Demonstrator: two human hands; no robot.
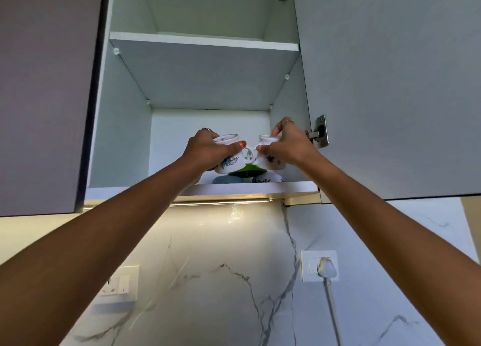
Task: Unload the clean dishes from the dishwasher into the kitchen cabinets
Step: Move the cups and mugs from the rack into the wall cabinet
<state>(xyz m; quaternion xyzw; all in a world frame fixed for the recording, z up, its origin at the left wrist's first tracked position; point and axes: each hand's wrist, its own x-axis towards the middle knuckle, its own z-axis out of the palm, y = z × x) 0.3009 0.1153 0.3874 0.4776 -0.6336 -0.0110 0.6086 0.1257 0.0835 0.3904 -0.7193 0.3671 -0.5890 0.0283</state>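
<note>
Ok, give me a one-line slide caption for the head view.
Left hand and right hand each hold an upturned cup over dishes on the open cabinet's bottom shelf.

Two white cups with blue floral prints, left cup (pixel 231 153) and right cup (pixel 269 154), were held upside down, handles touching, inside the open cabinet (pixel 125 126).

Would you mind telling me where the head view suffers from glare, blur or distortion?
Head view: the light strip under the cabinet throws glare on the marble wall; the left switch plate is motion-smeared; cabinet edges bow from the wide lens; the cups sit in dim shade.
</note>
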